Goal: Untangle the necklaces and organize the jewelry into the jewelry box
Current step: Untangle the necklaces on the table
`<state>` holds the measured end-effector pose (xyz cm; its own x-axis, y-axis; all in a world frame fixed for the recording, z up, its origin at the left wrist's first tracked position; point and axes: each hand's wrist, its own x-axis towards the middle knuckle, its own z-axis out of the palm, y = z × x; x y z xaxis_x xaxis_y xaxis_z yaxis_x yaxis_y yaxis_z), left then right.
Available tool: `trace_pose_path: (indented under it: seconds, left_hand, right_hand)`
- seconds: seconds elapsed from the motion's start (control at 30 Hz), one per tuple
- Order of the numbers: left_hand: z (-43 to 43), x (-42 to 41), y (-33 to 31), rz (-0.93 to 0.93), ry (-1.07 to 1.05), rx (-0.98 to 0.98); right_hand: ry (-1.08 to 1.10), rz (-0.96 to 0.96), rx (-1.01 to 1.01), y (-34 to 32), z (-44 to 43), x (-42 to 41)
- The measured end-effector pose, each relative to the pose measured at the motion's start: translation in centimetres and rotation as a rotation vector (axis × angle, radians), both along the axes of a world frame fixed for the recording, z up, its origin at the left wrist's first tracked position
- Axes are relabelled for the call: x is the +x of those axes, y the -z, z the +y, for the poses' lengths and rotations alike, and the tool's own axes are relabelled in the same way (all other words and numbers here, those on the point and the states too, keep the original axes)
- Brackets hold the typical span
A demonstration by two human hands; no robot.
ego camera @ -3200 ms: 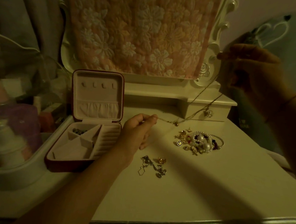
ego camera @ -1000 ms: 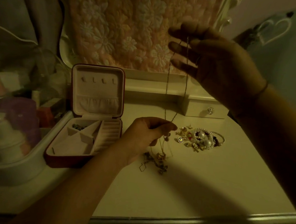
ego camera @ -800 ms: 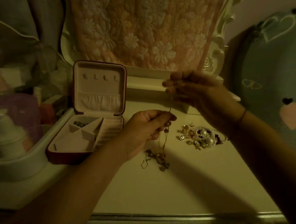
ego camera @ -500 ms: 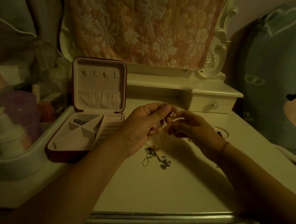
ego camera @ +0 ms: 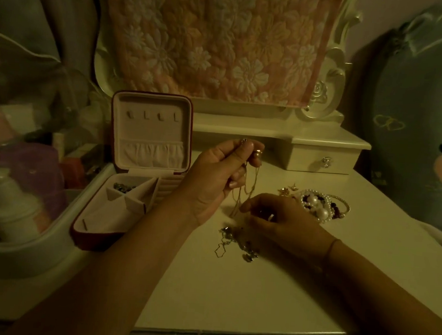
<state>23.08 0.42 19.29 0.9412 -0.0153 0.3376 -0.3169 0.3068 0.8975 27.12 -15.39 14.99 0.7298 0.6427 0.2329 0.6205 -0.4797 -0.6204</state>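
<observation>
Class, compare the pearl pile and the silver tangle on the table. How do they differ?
The pearl pile holds round white beads; the silver tangle is thin chain. The pearl pile lies farther back, past the right hand; the silver tangle lies nearer, beside it. Both rest on the table.

Jewelry box (ego camera: 151,136) L on table (ego camera: 231,299), bracelet pile (ego camera: 319,208) R, chain tangle (ego camera: 235,244) btwn.

A fine, faintly shiny metal chain (ego camera: 251,185) is held in the left hand (ego camera: 213,182). Beyond the right hand (ego camera: 281,221), glossy pearl beads (ego camera: 316,204) are seen — left of the left hand, the jewelry box (ego camera: 149,136) is lined in matt, velvety cloth.
</observation>
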Motion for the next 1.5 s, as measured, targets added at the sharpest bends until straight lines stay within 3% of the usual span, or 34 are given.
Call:
trace_pose_path:
  seconds: [0.37,0.87,1.13,1.27,1.33,1.43,1.5]
  left_hand:
    - [-0.1,0.9,-0.3,0.02,-0.03,0.081]
    - [-0.7,0.2,2.5,0.149,-0.088,0.217]
    - [-1.1,0.3,3.3,0.213,-0.057,0.26]
    - [-1.0,0.5,3.5,0.222,-0.048,0.24]
    - [-1.1,0.6,3.5,0.228,-0.047,0.226]
    - [-1.1,0.7,3.5,0.228,-0.065,0.223]
    - [-1.0,0.8,3.5,0.244,-0.089,0.212]
  right_hand:
    - [-0.053,-0.106,-0.049,0.5,0.3,-0.6]
    - [0.352,-0.224,-0.18,-1.8,-6.0,4.3]
    - [0.385,-0.235,-0.208,-1.2,-6.2,4.9]
    - [0.317,-0.306,-0.115,-2.7,-5.5,3.8]
    - [0.216,-0.196,0.001,-3.7,-4.4,2.8]
    - [0.018,0.172,0.172,-4.6,-2.5,1.5]
    - [-0.023,0.256,0.21,-4.1,-1.6,1.3]
